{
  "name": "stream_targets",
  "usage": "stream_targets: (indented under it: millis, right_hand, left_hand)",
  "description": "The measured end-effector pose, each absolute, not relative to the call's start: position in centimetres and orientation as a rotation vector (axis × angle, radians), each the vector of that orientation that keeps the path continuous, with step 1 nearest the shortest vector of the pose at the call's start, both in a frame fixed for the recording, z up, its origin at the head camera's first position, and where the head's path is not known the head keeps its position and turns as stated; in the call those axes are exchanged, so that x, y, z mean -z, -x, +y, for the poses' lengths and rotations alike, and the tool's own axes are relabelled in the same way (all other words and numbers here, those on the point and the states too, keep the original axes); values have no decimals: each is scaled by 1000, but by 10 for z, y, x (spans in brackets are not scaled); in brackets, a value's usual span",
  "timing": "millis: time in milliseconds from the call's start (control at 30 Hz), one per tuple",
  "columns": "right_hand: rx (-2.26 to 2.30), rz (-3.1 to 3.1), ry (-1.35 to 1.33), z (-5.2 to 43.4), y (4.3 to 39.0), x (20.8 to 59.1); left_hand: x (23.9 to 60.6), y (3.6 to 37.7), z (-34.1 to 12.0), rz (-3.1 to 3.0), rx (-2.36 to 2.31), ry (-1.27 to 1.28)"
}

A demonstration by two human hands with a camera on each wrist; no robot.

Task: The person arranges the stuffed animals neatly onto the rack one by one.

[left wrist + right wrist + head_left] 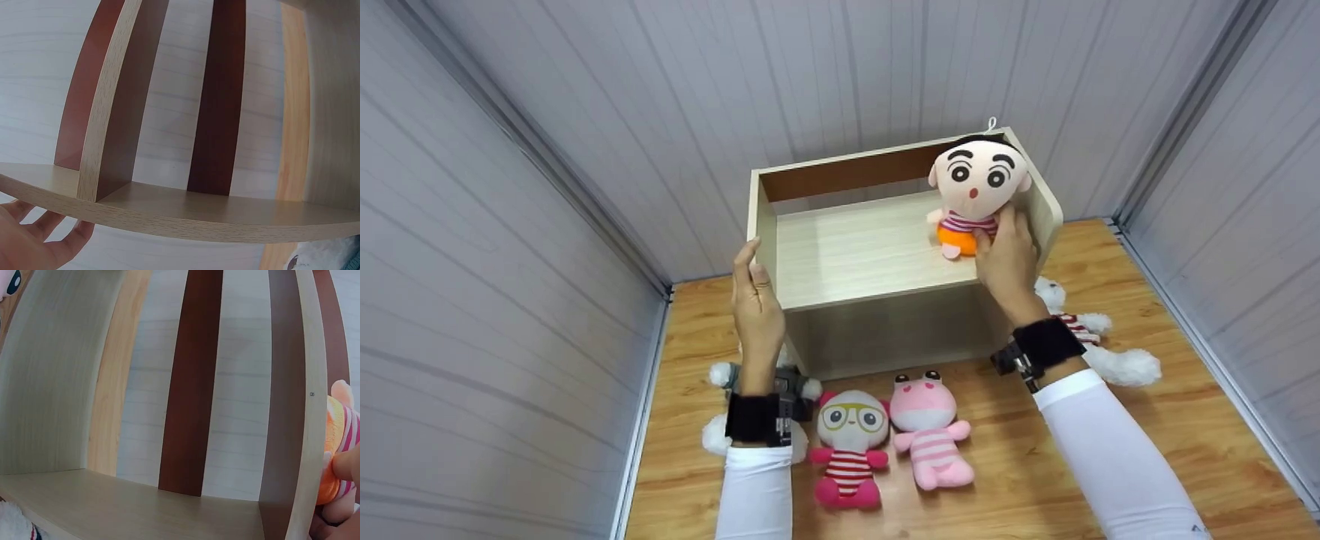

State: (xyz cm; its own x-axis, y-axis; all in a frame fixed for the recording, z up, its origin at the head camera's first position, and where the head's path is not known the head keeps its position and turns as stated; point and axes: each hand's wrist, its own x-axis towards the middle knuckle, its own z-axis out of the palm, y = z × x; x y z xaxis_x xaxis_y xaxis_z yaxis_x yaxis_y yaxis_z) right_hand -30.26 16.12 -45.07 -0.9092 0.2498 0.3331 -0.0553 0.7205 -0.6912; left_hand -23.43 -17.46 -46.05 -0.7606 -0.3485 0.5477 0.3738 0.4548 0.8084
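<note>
My right hand grips a boy doll from the front, fingers curled round its striped shirt and orange shorts. The doll has a big round peach head, thick black brows, wide round eyes, a tiny red mouth, black hair and a white loop on top. It stands upright at the right end of the upper shelf of a pale wooden shelf unit, close against the right side panel. From my right wrist I see a fingertip pressing into the doll's orange and pink-striped body at the panel's edge.

My left hand is flat and straight-fingered, resting against the unit's left front corner, holding nothing.

The unit sits on a wooden floor. In front of it lie a grey plush with glasses and a pink striped plush side by side. A white plush lies behind my right wrist, another white plush under my left wrist.
</note>
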Motion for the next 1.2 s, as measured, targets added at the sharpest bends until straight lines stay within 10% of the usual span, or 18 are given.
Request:
stream_targets:
  millis: [1200]
  right_hand:
    - [-956,-2560,277,145,320,453]
  left_hand:
    - [461,231,-171,-2046,1370,14]
